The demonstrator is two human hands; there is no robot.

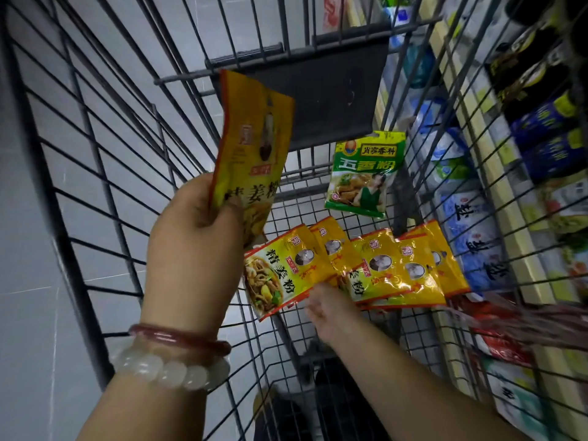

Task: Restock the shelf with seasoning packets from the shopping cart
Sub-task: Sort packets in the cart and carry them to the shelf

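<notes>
Down in the middle of the frame, the shopping cart (133, 173) fills nearly everything, its wire floor carrying a fanned row of yellow seasoning packets (378, 268) at center right. The right hand (331, 308) reaches in from the lower right, and its fingers (313, 292) are tucked under the lower edge of that row, so I honestly can't tell if they're gripping or just touching. A green packet (366, 173) lies on its own a bit above the row, apart from both hands. Over at center left, the left hand (194, 237) holds a single yellow packet (251, 148) upright, pinched at its lower edge between thumb and curled fingers (bracelets on that wrist, one red, one pale beads). Along the right edge of the frame, the shelf (521, 249) shows through the cart wires, stocked with blue and white bags.
</notes>
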